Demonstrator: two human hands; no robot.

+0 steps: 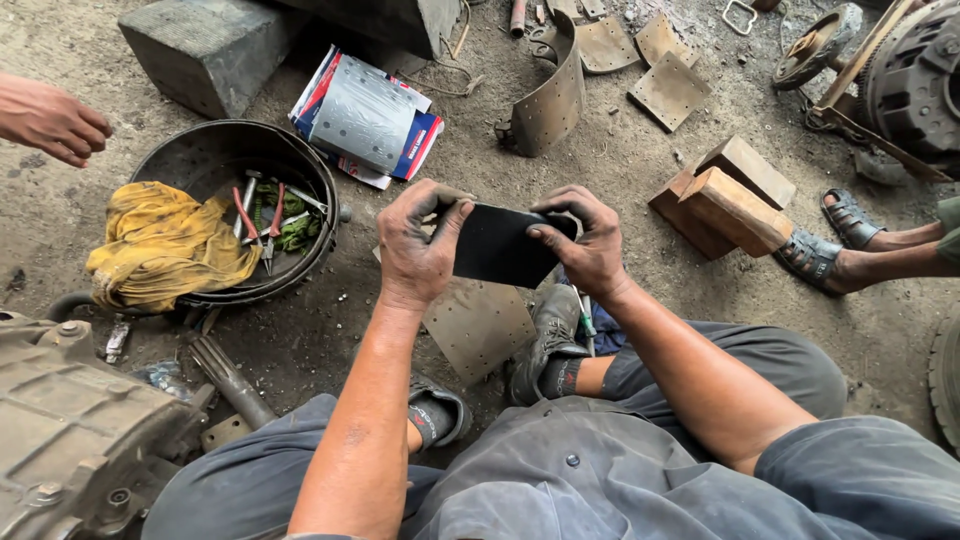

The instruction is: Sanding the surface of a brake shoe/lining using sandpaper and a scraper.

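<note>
Item: dark curved pad (503,245), flat black face upward, at picture centre, held between both hands above the floor (620,170).

Left hand (420,245): grip clamped on the pad's left end, thumb on top, fingers curled over the far edge.

Right hand (585,240): grip clamped on the pad's right end, fingertips over the far edge, thumb on the near face.

Below the pad, at 6 o'clock: grey perforated plate (478,325) lying on the floor, beside the person's dark shoes.

At 9 o'clock: round black pan (215,160) holding a yellow rag (165,245) and red-handled pliers (275,222) among small tools.

At 11 o'clock: grey lining strip (362,112) lying on a printed carton.

At 12 o'clock: curved metal brake shoe (550,105) standing on edge, with flat worn plates just beyond.

At 3 o'clock: two wooden blocks (725,195), touching, next to another person's sandalled foot (815,258).

At 10 o'clock, picture edge: another person's hand (50,120), well apart from the pad.

At 8 o'clock: grey cast housing (70,430).
</note>
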